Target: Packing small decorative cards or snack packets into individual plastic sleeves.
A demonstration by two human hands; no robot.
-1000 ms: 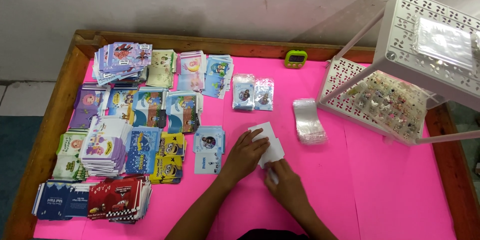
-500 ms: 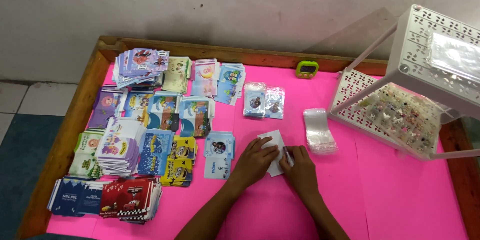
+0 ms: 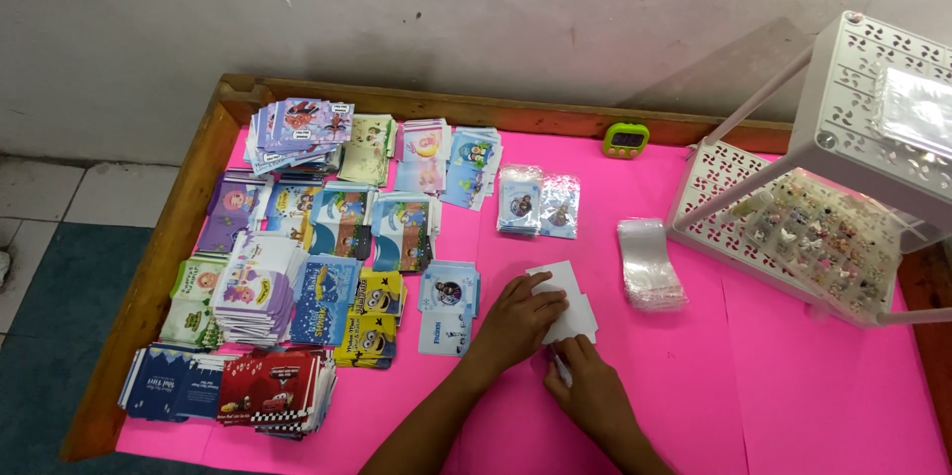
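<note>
table: pink sheet (image 3: 793, 386) in a wooden frame (image 3: 169, 267).
card stacks: left half, in rows. Purple/blue fanned pile (image 3: 296, 130) top left; green-cream stack (image 3: 369, 148) beside it; pastel stacks (image 3: 448, 156) right of that.
middle row: purple pack (image 3: 230, 212), blue cartoon cards (image 3: 342, 222), all overlapping.
lower left: green pack (image 3: 193, 292), white-purple stack (image 3: 256, 287), yellow stack (image 3: 372, 316), navy stack (image 3: 169, 386), red stack (image 3: 273, 394) at the front edge.
near hands: small blue cards (image 3: 446, 306), just left of my left hand.
bagged pairs: two clear packets (image 3: 540, 202) with blue cards, mid table.
sleeves: pile of clear sleeves (image 3: 647, 262), right of the white card, apart from it.
timer: small green timer (image 3: 626, 140) at the back rail.
rack: white perforated rack (image 3: 853, 108), right side, tilted; lower tray holds small mixed bits, too small to identify.
white card: white card (image 3: 567, 298), flat on the pink, centre front, blank face up, looks like two overlapping pieces.
left hand: left hand (image 3: 516, 321) pressed flat on the card's left part, fingers together.
right hand: right hand (image 3: 590, 391) pinching at the card's lower edge; fingertips hidden, exact grip cannot tell.
cut off: rack's right side, my forearms at the bottom edge.
</note>
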